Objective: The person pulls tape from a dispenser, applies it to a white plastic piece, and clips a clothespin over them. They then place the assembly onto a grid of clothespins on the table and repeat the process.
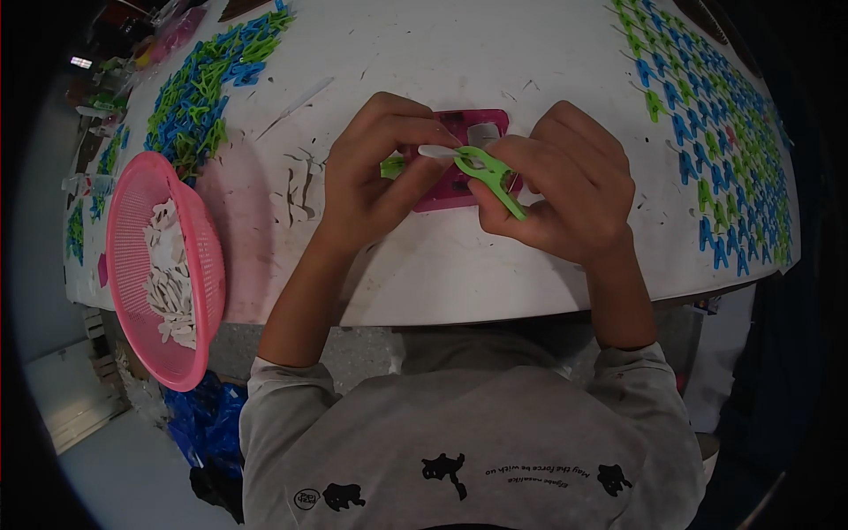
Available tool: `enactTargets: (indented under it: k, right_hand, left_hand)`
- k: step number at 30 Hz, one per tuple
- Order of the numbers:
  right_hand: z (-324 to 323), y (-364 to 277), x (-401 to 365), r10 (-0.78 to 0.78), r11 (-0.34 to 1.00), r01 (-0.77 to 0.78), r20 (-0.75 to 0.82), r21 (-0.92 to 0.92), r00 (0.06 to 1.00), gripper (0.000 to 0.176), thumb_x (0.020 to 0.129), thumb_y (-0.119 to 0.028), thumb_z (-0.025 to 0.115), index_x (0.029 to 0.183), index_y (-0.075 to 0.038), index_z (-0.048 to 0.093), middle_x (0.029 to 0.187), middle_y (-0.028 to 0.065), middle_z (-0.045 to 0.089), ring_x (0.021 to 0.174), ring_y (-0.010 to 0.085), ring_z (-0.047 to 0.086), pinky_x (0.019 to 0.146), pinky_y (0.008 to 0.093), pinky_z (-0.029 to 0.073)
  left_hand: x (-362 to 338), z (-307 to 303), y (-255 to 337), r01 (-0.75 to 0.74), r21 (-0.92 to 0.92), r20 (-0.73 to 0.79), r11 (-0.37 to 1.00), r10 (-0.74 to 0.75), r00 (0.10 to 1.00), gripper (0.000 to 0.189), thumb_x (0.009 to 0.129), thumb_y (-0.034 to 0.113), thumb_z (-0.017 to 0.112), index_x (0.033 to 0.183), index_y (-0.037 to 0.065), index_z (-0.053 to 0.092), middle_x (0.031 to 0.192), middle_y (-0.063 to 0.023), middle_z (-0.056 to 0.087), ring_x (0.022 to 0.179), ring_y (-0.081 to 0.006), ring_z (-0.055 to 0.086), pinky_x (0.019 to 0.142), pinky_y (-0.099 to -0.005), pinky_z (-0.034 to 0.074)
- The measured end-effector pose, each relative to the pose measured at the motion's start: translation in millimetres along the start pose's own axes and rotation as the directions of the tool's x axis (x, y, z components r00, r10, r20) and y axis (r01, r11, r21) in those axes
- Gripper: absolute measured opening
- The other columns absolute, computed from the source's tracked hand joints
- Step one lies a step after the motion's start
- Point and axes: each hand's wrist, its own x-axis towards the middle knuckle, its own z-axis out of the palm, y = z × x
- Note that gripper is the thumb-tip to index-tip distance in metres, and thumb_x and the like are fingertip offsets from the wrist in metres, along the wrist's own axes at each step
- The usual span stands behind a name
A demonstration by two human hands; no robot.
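Note:
Over a dark pink tray (490,117), my right hand (574,181) grips a bright green clothespin (496,175) between thumb and fingers. My left hand (375,163) pinches a small whitish strip (435,152) whose end meets the clothespin's tip. Whether the strip sits inside the jaws I cannot make out. Another green piece (391,166) shows behind my left fingers, mostly hidden. A pale, flat piece (483,134) lies in the tray, between my two hands.
At the left edge a pink mesh basket (212,265) leans, with whitish strips inside. Blue and green clothespins (199,97) are heaped at far left, and many more (724,150) are spread on the right. A white knife-like tool (305,99) and grey scraps (296,190) lie left of my hands.

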Motion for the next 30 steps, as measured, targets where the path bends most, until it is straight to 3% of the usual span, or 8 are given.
enactTargets:
  k: [2,10,19,30]
  right_hand:
    - [-0.9,-1.4,1.2,-0.01,1.0,0.01,-0.003,0.0,1.0,0.033,0.058,-0.004,0.081,0.087,0.001,0.065,0.062,0.0051,0.056,0.051,0.0179,0.048,0.047,0.0278,0.037]
    - [-8.5,-5.5,0.5,-0.053,0.998,0.054,-0.025,0.042,0.998,0.034,0.065,-0.014,0.083,0.089,0.003,0.066,0.061,0.0062,0.056,0.051,0.0187,0.048,0.044,0.0283,0.037]
    - [-10.0,-1.6,-0.8,-0.047,0.991,0.047,-0.006,0.126,0.999,0.039,0.068,-0.019,0.085,0.093,0.004,0.065,0.064,0.0066,0.058,0.052,0.0185,0.049,0.044,0.0275,0.037]
    - [-9.9,-1.6,-2.0,-0.009,0.987,0.008,0.005,0.163,1.0,0.039,0.072,-0.023,0.084,0.094,0.003,0.065,0.067,0.0072,0.061,0.054,0.0186,0.05,0.045,0.0271,0.038]
  left_hand:
    - [1.0,-0.6,2.7,-0.014,0.025,0.006,1.0,0.014,1.0,0.022,0.076,-0.003,0.07,0.096,0.004,0.068,0.095,-0.0092,0.061,0.079,-0.0144,0.058,0.064,-0.025,0.046]
    - [4.1,5.3,8.5,-0.291,0.167,-0.089,0.942,0.308,0.947,0.019,0.071,0.003,0.077,0.089,0.004,0.07,0.088,-0.0076,0.06,0.074,-0.0214,0.056,0.061,-0.0303,0.045]
    - [1.0,8.3,9.9,-0.314,0.262,-0.107,0.913,0.35,0.931,0.018,0.072,0.008,0.078,0.088,0.005,0.07,0.084,-0.0058,0.058,0.07,-0.0206,0.054,0.058,-0.0303,0.043]
    - [-1.7,12.1,5.5,-0.298,0.194,-0.144,0.935,0.328,0.934,0.018,0.073,0.009,0.079,0.088,0.004,0.07,0.083,-0.0052,0.059,0.069,-0.0192,0.054,0.058,-0.03,0.043]
